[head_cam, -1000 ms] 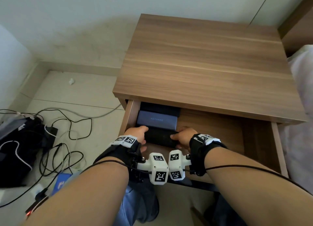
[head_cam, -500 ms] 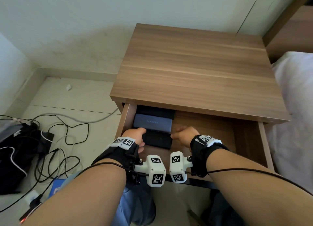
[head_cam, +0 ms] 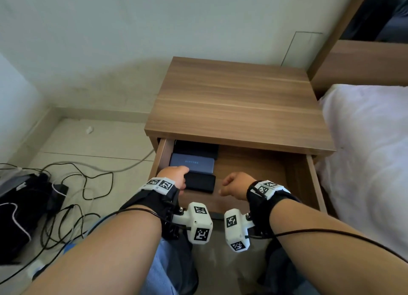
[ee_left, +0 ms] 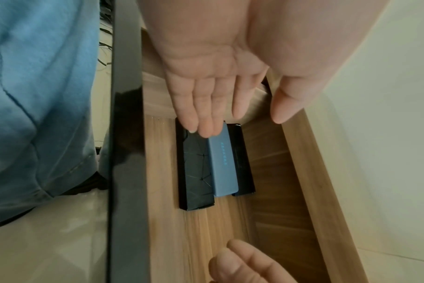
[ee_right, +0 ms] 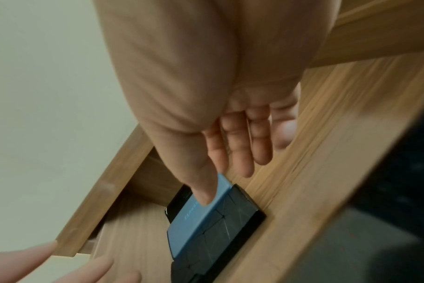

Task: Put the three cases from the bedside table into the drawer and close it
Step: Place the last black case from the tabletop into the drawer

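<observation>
The bedside table [head_cam: 238, 109] has a bare wooden top, and its drawer [head_cam: 265, 168] stands pulled out. Three cases lie side by side at the drawer's left end: a dark one [head_cam: 196, 149] at the back, a blue one [head_cam: 192, 164] in the middle, a black patterned one [head_cam: 201, 183] at the front. My left hand [head_cam: 176, 175] hovers over their left ends; in the left wrist view its fingers [ee_left: 206, 114] are straight above the black case [ee_left: 196, 172] and blue case [ee_left: 224, 166]. My right hand [head_cam: 234, 184] is off to the right, relaxed and holding nothing [ee_right: 230, 172].
A bed with a white sheet [head_cam: 371, 151] flanks the table on the right. On the floor to the left lie a black bag [head_cam: 19, 206] and tangled cables [head_cam: 88, 184]. The drawer's right half is bare wood. My knees are just below the drawer front [ee_left: 126, 153].
My right hand has let go of the front black case and drawn away to the right. My left hand stays at the cases' left end. The head view has pulled back.
</observation>
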The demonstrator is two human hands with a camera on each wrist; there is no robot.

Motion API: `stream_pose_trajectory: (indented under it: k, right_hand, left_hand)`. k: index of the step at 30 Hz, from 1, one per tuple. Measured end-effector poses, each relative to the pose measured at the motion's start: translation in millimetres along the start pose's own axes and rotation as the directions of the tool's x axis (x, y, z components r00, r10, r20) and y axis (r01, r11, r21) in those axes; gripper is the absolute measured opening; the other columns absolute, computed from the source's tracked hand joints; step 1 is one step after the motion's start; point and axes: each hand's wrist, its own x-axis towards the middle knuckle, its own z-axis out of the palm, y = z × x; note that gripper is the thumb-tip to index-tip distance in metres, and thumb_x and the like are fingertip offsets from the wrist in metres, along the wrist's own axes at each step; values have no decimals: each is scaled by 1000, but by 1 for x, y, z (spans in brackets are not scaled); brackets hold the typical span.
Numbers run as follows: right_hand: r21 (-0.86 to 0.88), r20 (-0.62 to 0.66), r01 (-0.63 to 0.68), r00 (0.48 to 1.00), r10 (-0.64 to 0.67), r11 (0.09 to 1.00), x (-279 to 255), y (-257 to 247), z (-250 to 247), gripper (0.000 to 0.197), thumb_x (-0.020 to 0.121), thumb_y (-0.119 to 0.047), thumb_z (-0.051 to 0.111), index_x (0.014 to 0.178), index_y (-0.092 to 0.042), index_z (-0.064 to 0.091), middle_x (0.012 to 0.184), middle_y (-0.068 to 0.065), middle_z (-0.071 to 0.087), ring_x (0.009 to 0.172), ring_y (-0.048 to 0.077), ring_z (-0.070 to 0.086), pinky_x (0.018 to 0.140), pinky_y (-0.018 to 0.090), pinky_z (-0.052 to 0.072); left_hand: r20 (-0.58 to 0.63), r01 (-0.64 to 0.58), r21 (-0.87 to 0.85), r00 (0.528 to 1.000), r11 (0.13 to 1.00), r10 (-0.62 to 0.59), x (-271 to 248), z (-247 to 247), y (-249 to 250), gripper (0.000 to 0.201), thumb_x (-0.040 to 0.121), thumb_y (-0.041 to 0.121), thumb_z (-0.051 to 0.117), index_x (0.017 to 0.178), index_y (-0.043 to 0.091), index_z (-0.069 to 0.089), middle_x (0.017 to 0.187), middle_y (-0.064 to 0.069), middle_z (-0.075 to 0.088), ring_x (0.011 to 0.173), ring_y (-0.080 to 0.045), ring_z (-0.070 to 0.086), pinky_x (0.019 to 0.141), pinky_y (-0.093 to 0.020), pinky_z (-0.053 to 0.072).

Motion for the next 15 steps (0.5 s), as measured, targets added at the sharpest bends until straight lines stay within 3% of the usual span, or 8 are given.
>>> stream_pose_trajectory:
  k: [3, 6, 11, 15]
  right_hand:
    - [-40, -5, -1, 1000, 1, 999, -13, 8, 0, 44, 75, -27, 75, 114, -11, 64, 103, 5, 63, 96, 19, 60, 84, 29, 48]
    - [-80, 4, 0, 1000, 1, 997, -23, 12, 0, 48, 73, -29, 77, 115, -12, 63, 116, 7, 65, 108, 21, 61, 91, 30, 48]
    - [-113, 16, 17, 1000, -16, 993, -34, 14, 2, 51, 69, -38, 78, 114, -18, 62, 108, 0, 63, 98, 16, 58, 90, 29, 48]
    - [-43, 91, 26, 996, -22, 999, -41, 17, 4, 56, 62, -43, 80, 113, -26, 62, 108, -4, 66, 99, 14, 63, 92, 31, 51]
  left_hand:
    - [9, -28, -15, 1000, 999, 28, -10, -2, -6, 27, 86, 24, 50, 61, 21, 40, 64, -1, 40, 57, -18, 37, 59, -28, 33]
    - [4, -46, -16, 999, 999, 46, -17, -3, -8, 25, 86, 24, 50, 62, 20, 44, 64, -1, 42, 59, -18, 39, 64, -31, 35]
    - [24, -67, -13, 997, 998, 67, -26, -2, -10, 23, 87, 23, 49, 64, 21, 44, 64, 0, 40, 57, -16, 38, 59, -28, 33]
    - [13, -63, -1, 998, 998, 63, -31, -3, -8, 25, 86, 24, 48, 62, 23, 39, 63, 2, 38, 56, -15, 35, 57, -28, 31]
